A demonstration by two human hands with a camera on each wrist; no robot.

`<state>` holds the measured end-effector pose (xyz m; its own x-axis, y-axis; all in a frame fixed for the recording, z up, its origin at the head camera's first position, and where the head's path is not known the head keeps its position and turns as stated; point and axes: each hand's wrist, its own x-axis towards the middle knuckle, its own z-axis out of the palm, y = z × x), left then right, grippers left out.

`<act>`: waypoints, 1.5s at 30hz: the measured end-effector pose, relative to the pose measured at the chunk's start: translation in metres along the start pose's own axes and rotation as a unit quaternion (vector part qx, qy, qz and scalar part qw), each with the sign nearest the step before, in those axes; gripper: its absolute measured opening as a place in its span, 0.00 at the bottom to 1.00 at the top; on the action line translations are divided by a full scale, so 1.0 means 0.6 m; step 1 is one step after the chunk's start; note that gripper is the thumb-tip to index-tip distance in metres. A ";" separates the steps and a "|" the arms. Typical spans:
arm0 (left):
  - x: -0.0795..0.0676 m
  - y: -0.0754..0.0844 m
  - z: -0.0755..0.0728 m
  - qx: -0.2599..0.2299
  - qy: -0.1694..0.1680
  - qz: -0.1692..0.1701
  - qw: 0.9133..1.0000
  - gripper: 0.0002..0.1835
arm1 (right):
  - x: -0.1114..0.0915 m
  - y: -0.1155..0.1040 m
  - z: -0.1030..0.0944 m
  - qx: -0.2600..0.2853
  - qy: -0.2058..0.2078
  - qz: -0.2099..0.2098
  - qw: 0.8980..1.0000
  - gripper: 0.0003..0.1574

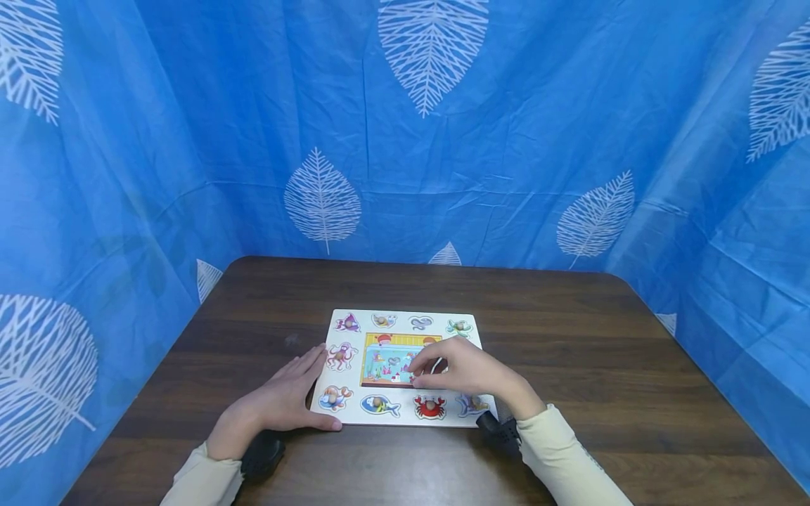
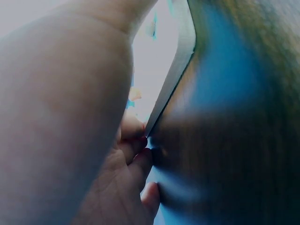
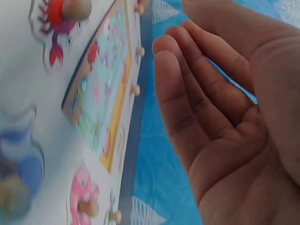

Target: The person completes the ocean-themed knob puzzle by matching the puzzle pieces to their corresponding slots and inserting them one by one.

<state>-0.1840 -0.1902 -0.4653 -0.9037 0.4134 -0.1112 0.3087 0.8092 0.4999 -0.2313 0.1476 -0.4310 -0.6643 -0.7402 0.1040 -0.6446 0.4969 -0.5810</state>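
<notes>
A white peg puzzle board point(image 1: 405, 413) lies on the table, with knobbed sea-animal pieces around a printed aquarium picture point(image 1: 380, 369). My left hand point(image 1: 287, 393) rests against its left side, fingers along that edge and thumb at the front left corner. In the left wrist view those fingers point(image 2: 136, 164) meet the board's edge. Over the right part of the picture hovers my right hand point(image 1: 458, 365), its fingers bent and thumb near the fingertips. The right wrist view shows these curved fingers point(image 3: 168, 89) with nothing visible between them.
A red crab piece point(image 1: 429, 407) and a striped fish piece point(image 1: 380, 405) line the front row. In the back row, an eel-shaped outline point(image 1: 420, 322) shows no knob. Brown wooden table point(image 1: 569, 337) surrounds the board; a blue leaf-patterned curtain point(image 1: 506, 140) hangs behind and at both sides.
</notes>
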 end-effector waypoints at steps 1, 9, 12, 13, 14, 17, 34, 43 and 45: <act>0.000 0.001 0.000 0.000 0.000 -0.001 1.000 0.71 | -0.003 0.003 -0.004 0.000 0.004 0.001 1.000 0.14; -0.002 0.004 -0.005 -0.001 -0.003 -0.002 1.000 0.71 | -0.039 0.031 -0.021 -0.018 0.019 0.039 0.999 0.15; -0.003 0.006 -0.007 -0.006 -0.004 -0.001 1.000 0.71 | -0.053 0.040 -0.027 -0.021 0.017 0.043 0.999 0.15; -0.003 0.006 -0.007 -0.007 -0.004 -0.001 1.000 0.71 | -0.058 0.043 -0.029 -0.021 0.014 0.044 0.999 0.15; -0.003 0.006 -0.008 -0.008 -0.004 0.000 1.000 0.71 | -0.062 0.046 -0.032 -0.020 0.013 0.044 0.999 0.15; -0.004 0.007 -0.009 -0.011 -0.006 0.001 1.000 0.71 | -0.076 0.055 -0.042 -0.012 0.005 0.046 0.999 0.15; -0.006 0.012 -0.018 -0.015 -0.009 0.003 1.000 0.70 | -0.154 0.096 -0.104 0.046 -0.032 0.111 0.992 0.18; -0.005 0.011 -0.018 -0.018 -0.014 0.000 1.000 0.71 | -0.183 0.121 -0.129 0.108 -0.059 0.117 0.986 0.18; -0.005 0.011 -0.017 -0.018 -0.015 -0.001 1.000 0.71 | -0.189 0.125 -0.135 0.112 -0.067 0.125 0.983 0.17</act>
<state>-0.1823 -0.1906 -0.4529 -0.8948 0.4247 -0.1376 0.2954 0.7943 0.5308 -0.2349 0.3052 -0.4211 -0.7256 -0.6683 -0.1639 -0.3574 0.5696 -0.7401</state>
